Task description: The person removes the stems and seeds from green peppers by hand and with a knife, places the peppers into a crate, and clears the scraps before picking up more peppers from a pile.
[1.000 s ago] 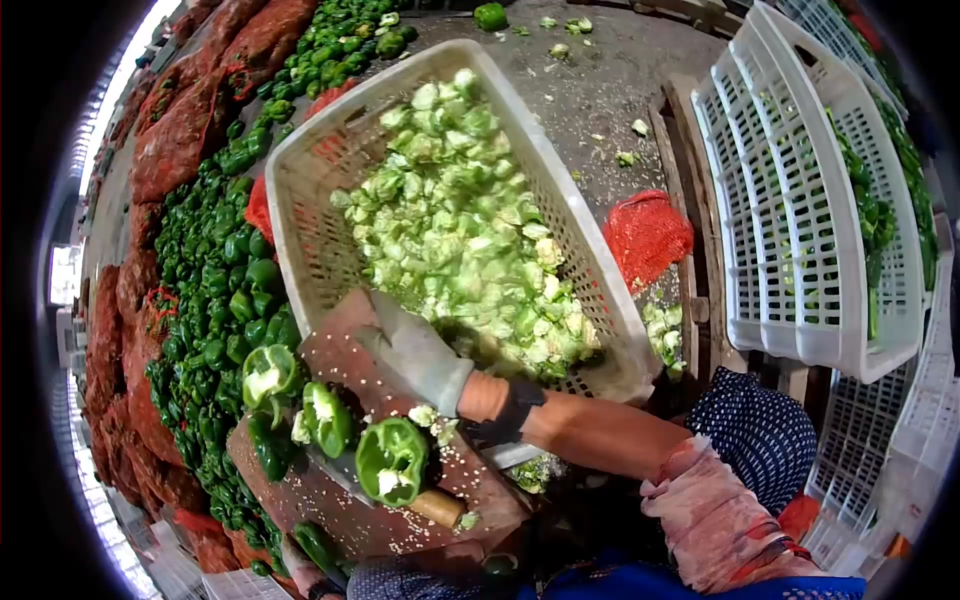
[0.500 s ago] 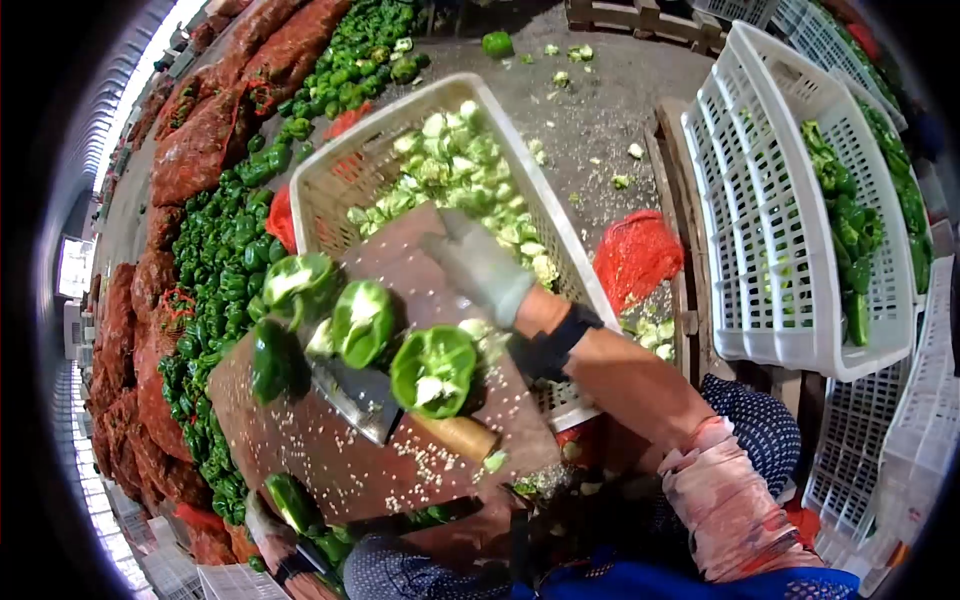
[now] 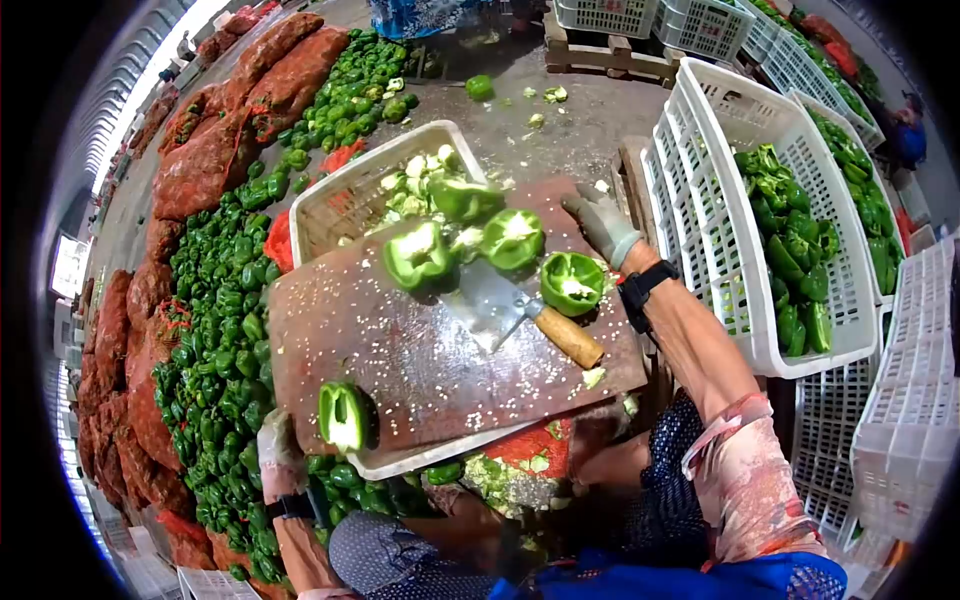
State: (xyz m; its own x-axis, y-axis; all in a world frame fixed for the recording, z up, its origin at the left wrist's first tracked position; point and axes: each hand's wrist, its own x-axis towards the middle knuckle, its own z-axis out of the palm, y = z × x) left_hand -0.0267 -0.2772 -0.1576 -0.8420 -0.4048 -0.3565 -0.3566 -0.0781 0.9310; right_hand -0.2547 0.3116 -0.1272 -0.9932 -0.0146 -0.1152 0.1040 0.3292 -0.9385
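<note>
A brown cutting board (image 3: 400,370) lies across a white plastic crate (image 3: 312,205) and is strewn with pale seeds. My gloved right hand (image 3: 603,228) grips the board's upper right edge. At the lower left edge, my gloved left hand (image 3: 281,445) also holds the board, its fingers partly hidden. On the board rests a knife with a wooden handle (image 3: 567,335), its wide blade flat. Around the knife sit cut green peppers, including a half (image 3: 572,283) beside the handle and another half (image 3: 342,415) near my left hand. Pale pepper cores (image 3: 415,185) fill the crate's far end.
Whole green peppers (image 3: 215,350) are heaped along the left, with red mesh sacks (image 3: 205,165) behind them. On the right stands a white crate (image 3: 700,220) of cut peppers, with more crates stacked beyond. A wooden pallet (image 3: 610,58) lies at the back.
The board has turned and shifted right, carrying the knife and peppers, and covers more of the crate. My right hand has moved from over the board to its right edge.
</note>
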